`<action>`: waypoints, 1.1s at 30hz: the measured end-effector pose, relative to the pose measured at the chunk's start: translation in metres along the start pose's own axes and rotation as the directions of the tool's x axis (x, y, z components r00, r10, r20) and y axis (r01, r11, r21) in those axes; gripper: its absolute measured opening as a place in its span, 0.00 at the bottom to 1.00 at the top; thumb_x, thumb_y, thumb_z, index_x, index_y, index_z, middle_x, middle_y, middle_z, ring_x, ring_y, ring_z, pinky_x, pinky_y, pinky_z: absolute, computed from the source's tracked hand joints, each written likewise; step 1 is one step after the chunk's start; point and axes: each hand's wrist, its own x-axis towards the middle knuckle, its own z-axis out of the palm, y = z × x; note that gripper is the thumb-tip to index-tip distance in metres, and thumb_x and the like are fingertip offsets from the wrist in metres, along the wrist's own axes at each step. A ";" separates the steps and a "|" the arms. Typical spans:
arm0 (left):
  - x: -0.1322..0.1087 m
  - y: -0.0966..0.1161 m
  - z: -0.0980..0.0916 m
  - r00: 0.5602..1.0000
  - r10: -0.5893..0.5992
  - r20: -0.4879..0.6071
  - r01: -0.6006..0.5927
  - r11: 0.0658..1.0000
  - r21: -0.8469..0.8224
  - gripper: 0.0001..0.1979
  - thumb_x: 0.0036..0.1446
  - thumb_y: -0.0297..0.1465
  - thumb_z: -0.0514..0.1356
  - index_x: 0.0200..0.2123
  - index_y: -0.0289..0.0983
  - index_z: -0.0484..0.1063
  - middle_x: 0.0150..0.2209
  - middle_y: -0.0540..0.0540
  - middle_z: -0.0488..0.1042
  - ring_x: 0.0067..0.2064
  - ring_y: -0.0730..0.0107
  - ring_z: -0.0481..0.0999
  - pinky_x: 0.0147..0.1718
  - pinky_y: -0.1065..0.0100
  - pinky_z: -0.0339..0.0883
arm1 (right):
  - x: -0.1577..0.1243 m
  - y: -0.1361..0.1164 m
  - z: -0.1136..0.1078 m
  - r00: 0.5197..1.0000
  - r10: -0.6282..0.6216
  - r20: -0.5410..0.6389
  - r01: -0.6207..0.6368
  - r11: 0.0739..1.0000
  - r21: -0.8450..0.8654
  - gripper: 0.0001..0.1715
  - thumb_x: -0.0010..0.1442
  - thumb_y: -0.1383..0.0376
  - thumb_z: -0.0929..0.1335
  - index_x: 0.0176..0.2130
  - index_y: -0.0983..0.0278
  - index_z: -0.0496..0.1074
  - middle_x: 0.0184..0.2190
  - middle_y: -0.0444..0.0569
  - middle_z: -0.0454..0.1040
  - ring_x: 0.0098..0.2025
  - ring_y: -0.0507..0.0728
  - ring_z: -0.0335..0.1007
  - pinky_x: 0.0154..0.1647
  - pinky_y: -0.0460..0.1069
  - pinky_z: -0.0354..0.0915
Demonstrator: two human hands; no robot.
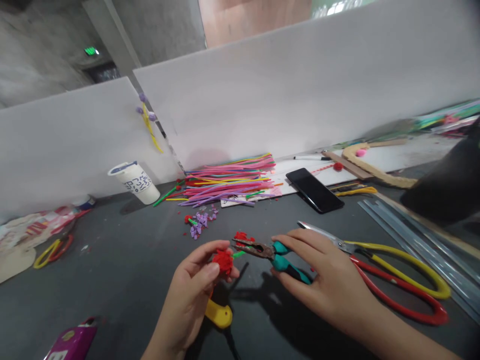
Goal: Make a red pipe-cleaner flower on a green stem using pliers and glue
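Note:
Between the thumb and fingers of my left hand (pixel 191 285) is a red fuzzy pom-pom (pixel 224 261) with a short green pipe-cleaner stem (pixel 239 254). My right hand (pixel 318 270) grips long-nose pliers (pixel 262 250) by their teal handles. The rusty jaws point left, close above the green stem; whether they touch it I cannot tell. More red fuzzy pieces (pixel 243 237) show just behind the jaw tips. Partly hidden beneath my left hand lies a yellow-handled tool (pixel 219 315) with a black cord.
Large scissors (pixel 397 270) lie right of my right hand. Behind are a phone (pixel 315 190), a bundle of coloured pipe cleaners (pixel 228 182) and purple bits (pixel 201 223). A white cup (pixel 137 182), smaller scissors (pixel 54 251) and a purple lighter-like object (pixel 73 341) stand or lie leftward.

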 end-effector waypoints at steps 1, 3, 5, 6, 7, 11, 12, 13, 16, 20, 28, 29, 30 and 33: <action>0.001 -0.001 0.000 1.000 0.026 0.006 -0.026 1.000 0.002 0.14 0.45 0.32 0.67 0.38 0.36 0.78 0.27 0.46 0.79 0.29 0.71 0.76 0.31 0.74 0.66 | 0.001 0.000 0.001 1.000 0.005 0.010 -0.005 1.000 0.012 0.16 0.53 0.69 0.67 0.43 0.62 0.70 0.37 0.49 0.73 0.38 0.57 0.70 0.39 0.51 0.67; 0.002 -0.002 0.000 0.997 0.078 0.012 -0.078 0.997 0.019 0.13 0.44 0.31 0.68 0.36 0.37 0.77 0.27 0.48 0.78 0.28 0.71 0.76 0.29 0.75 0.66 | 0.002 -0.002 0.001 1.000 0.009 0.030 -0.010 0.999 0.033 0.16 0.53 0.69 0.67 0.43 0.62 0.71 0.37 0.48 0.73 0.37 0.56 0.70 0.40 0.51 0.67; 0.003 -0.003 -0.001 0.993 0.117 0.011 -0.117 0.991 0.057 0.11 0.44 0.31 0.68 0.34 0.37 0.77 0.27 0.49 0.78 0.27 0.73 0.75 0.28 0.76 0.66 | 0.002 -0.003 0.000 0.999 0.006 0.045 -0.008 0.999 0.046 0.16 0.53 0.69 0.67 0.43 0.62 0.71 0.37 0.48 0.74 0.37 0.56 0.70 0.40 0.52 0.67; 0.004 -0.003 -0.002 0.991 0.131 0.006 -0.132 0.988 0.080 0.10 0.45 0.31 0.68 0.34 0.37 0.77 0.26 0.50 0.77 0.26 0.74 0.74 0.28 0.76 0.65 | 0.002 -0.004 0.000 0.999 0.002 0.052 -0.004 0.999 0.050 0.16 0.53 0.69 0.67 0.43 0.62 0.71 0.37 0.48 0.74 0.37 0.56 0.70 0.40 0.52 0.67; 0.004 -0.004 -0.002 0.989 0.146 -0.006 -0.145 0.985 0.098 0.10 0.45 0.32 0.68 0.34 0.37 0.77 0.26 0.50 0.77 0.26 0.75 0.74 0.27 0.77 0.65 | 0.002 -0.005 -0.001 0.998 -0.005 0.061 0.002 0.998 0.055 0.16 0.53 0.69 0.67 0.44 0.63 0.71 0.37 0.48 0.74 0.37 0.57 0.70 0.40 0.52 0.67; 0.004 -0.007 -0.005 0.983 0.179 -0.027 -0.173 0.973 0.152 0.10 0.46 0.32 0.68 0.35 0.39 0.77 0.26 0.51 0.77 0.26 0.76 0.74 0.27 0.77 0.66 | 0.002 -0.007 -0.002 0.995 -0.029 0.094 0.023 0.998 0.062 0.16 0.53 0.68 0.67 0.44 0.63 0.72 0.35 0.49 0.75 0.35 0.57 0.70 0.37 0.52 0.67; 0.005 -0.007 -0.005 0.983 0.181 -0.017 -0.176 0.970 0.165 0.10 0.46 0.32 0.68 0.35 0.39 0.77 0.26 0.51 0.77 0.26 0.76 0.74 0.28 0.77 0.66 | 0.002 -0.007 -0.002 0.995 -0.031 0.097 0.026 0.998 0.057 0.15 0.54 0.68 0.67 0.44 0.64 0.72 0.34 0.49 0.75 0.35 0.57 0.70 0.36 0.52 0.68; 0.005 -0.008 -0.006 0.984 0.181 -0.006 -0.177 0.968 0.179 0.10 0.46 0.32 0.68 0.35 0.39 0.77 0.26 0.51 0.77 0.26 0.76 0.74 0.28 0.78 0.67 | 0.001 -0.007 -0.001 0.995 -0.031 0.097 0.026 0.998 0.050 0.15 0.54 0.68 0.67 0.44 0.64 0.72 0.34 0.49 0.75 0.34 0.58 0.70 0.35 0.52 0.68; 0.007 -0.010 -0.009 0.981 0.192 -0.010 -0.185 0.961 0.205 0.10 0.46 0.32 0.68 0.35 0.40 0.77 0.26 0.51 0.77 0.27 0.76 0.74 0.28 0.78 0.67 | 0.000 -0.007 0.000 0.995 -0.027 0.094 0.025 0.999 0.027 0.15 0.54 0.68 0.66 0.43 0.64 0.72 0.34 0.50 0.75 0.34 0.58 0.70 0.34 0.53 0.68; 0.007 -0.010 -0.010 0.977 0.209 -0.031 -0.196 0.952 0.234 0.10 0.45 0.31 0.68 0.34 0.41 0.77 0.28 0.51 0.77 0.29 0.75 0.74 0.28 0.78 0.68 | 0.000 -0.007 -0.001 0.995 -0.022 0.095 0.020 0.999 0.025 0.15 0.54 0.68 0.67 0.43 0.64 0.72 0.34 0.49 0.75 0.35 0.59 0.69 0.35 0.53 0.67; 0.004 -0.010 -0.009 0.968 0.246 -0.049 -0.217 0.920 0.327 0.10 0.45 0.30 0.67 0.34 0.41 0.77 0.31 0.50 0.77 0.33 0.72 0.75 0.31 0.76 0.69 | -0.001 -0.007 -0.001 0.992 -0.041 0.116 0.040 0.999 0.006 0.15 0.55 0.67 0.66 0.44 0.64 0.72 0.33 0.49 0.75 0.34 0.58 0.69 0.33 0.52 0.66; 0.005 -0.010 -0.010 0.968 0.248 -0.046 -0.219 0.917 0.335 0.10 0.45 0.30 0.67 0.34 0.41 0.77 0.31 0.50 0.77 0.33 0.71 0.75 0.31 0.76 0.69 | -0.001 -0.007 -0.001 0.993 -0.045 0.113 0.045 0.999 0.001 0.15 0.55 0.67 0.66 0.44 0.64 0.72 0.33 0.49 0.75 0.34 0.58 0.69 0.33 0.52 0.66; 0.005 -0.010 -0.010 0.967 0.252 -0.044 -0.223 0.914 0.339 0.10 0.45 0.30 0.67 0.34 0.40 0.77 0.31 0.50 0.77 0.33 0.71 0.75 0.31 0.75 0.69 | -0.002 -0.006 -0.001 0.993 -0.049 0.111 0.050 0.999 -0.001 0.15 0.56 0.67 0.66 0.44 0.64 0.72 0.33 0.49 0.75 0.34 0.58 0.69 0.33 0.52 0.66; 0.006 -0.011 -0.010 0.964 0.261 -0.047 -0.230 0.912 0.339 0.10 0.45 0.31 0.67 0.34 0.40 0.76 0.31 0.49 0.77 0.33 0.70 0.75 0.31 0.74 0.70 | -0.001 -0.007 -0.001 0.992 -0.055 0.112 0.056 0.998 -0.006 0.15 0.56 0.67 0.65 0.45 0.65 0.72 0.33 0.49 0.75 0.34 0.58 0.69 0.33 0.52 0.66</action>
